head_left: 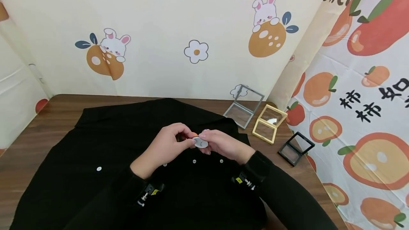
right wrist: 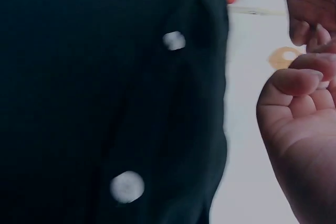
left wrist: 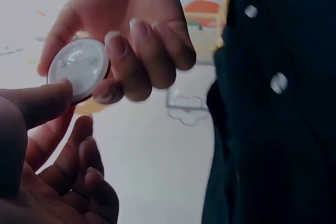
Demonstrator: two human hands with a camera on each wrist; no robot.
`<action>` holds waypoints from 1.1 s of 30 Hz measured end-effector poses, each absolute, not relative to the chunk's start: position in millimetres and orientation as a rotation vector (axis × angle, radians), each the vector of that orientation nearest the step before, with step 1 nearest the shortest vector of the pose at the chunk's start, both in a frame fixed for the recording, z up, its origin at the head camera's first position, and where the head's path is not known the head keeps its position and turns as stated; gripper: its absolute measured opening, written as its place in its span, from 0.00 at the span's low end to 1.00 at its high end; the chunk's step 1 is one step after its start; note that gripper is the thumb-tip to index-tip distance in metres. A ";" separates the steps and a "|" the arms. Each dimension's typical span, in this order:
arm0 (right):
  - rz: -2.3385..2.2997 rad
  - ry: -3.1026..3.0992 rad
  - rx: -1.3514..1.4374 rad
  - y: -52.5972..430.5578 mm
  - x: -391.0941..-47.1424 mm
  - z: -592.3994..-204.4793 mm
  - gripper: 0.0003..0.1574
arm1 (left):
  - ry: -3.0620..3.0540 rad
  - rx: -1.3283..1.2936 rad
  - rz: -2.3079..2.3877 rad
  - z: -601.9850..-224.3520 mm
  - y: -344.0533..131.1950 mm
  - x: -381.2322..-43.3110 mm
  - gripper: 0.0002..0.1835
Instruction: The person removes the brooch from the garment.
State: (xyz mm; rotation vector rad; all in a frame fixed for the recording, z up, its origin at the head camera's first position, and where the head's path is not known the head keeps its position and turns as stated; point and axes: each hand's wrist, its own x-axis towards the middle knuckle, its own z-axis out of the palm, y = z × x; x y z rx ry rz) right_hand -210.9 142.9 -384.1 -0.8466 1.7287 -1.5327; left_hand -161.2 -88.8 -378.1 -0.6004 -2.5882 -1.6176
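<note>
Both hands meet over a black shirt (head_left: 105,137) with white buttons, spread across the table. Between them is a round pin-back badge (head_left: 200,142); its white back and thin metal pin face up, with a bit of orange at its edge. My left hand (head_left: 167,146) pinches the badge from the left, its thumb pressing the back in the left wrist view. From the opposite side my right hand (head_left: 225,145) grips the badge (left wrist: 81,69) by its rim, fingers curled. In the right wrist view the badge is hidden, while the right hand (right wrist: 302,114) shows at the edge.
On the right of the wooden table (head_left: 25,173) stand three hinged clear-film frames: a grey one (head_left: 245,112), a gold one (head_left: 264,133) and a black one (head_left: 289,154). A cream wall sheet (head_left: 159,13) rises behind, and a fruit-printed sheet (head_left: 338,63) hangs at the right.
</note>
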 end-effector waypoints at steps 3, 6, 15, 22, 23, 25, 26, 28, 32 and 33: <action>-1.493 1.762 -0.786 144.9 -213.0 -389.4 0.33 | -2.686 -0.570 -1.458 -383.6 -92.6 -167.5 0.04; -1.432 1.800 -0.753 149.0 -216.6 -392.2 0.32 | -2.807 -0.529 -1.232 -387.4 -100.4 -173.5 0.09; -0.943 2.470 -0.776 162.1 -226.9 -388.7 0.26 | -3.079 -0.545 -0.686 -407.0 -126.8 -190.4 0.35; -0.338 2.966 -0.843 178.4 -236.9 -380.5 0.27 | -3.191 -0.518 -0.453 -421.9 -141.6 -197.9 0.43; -0.277 2.990 -0.821 182.3 -240.4 -380.2 0.27 | -3.206 -0.526 -0.458 -423.0 -142.0 -198.6 0.44; -0.189 3.014 -0.766 191.0 -248.4 -380.1 0.27 | -3.231 -0.561 -0.485 -424.3 -141.6 -199.0 0.45; -0.167 3.015 -0.732 195.5 -252.5 -379.8 0.27 | -3.246 -0.579 -0.501 -424.6 -141.0 -199.1 0.45; -0.145 3.023 -0.658 203.6 -260.5 -378.7 0.27 | -3.279 -0.606 -0.526 -425.0 -139.8 -198.4 0.46; -0.194 3.032 -0.535 215.8 -273.8 -376.1 0.26 | -3.332 -0.614 -0.544 -424.6 -140.6 -196.4 0.47; -0.201 3.040 -0.508 217.7 -276.5 -375.4 0.26 | -3.339 -0.613 -0.539 -424.9 -141.4 -196.0 0.47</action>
